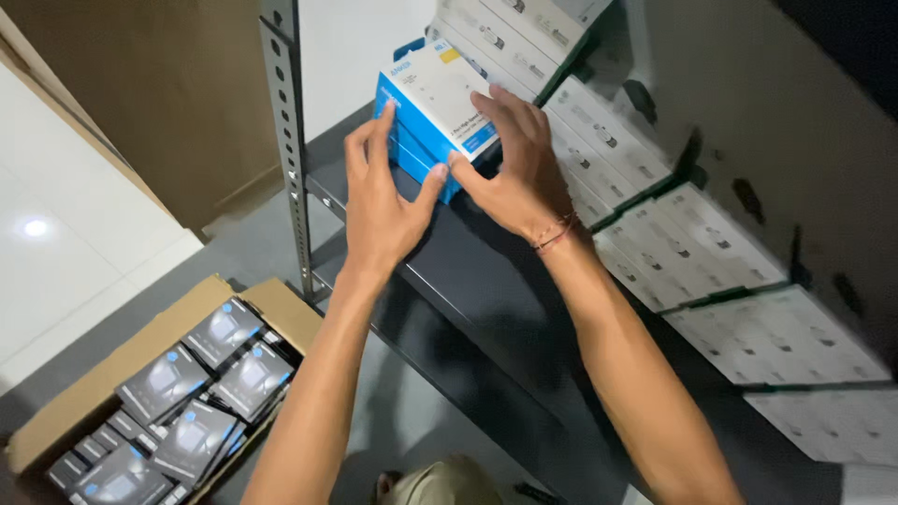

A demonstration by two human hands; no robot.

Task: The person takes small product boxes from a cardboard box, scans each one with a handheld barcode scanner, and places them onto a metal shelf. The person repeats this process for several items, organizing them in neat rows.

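The dark metal shelf (486, 281) held a long row of white boxes (692, 243) on the right. You gripped the blue and white boxes (432, 112) at its far end — left hand (379, 201) and right hand (514, 164) both closed on them. You needed to keep them level, pressed snug against that row. The cardboard carton (103, 388) of dark boxes (201, 393) sat below, near left — clear of you.

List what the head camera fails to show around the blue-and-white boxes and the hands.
- Blue-and-white boxes: number in stack unclear, left hand and right hand cover them.
- Cardboard carton: cut off by bottom edge.
- White boxes on dark shelf: print blurred.
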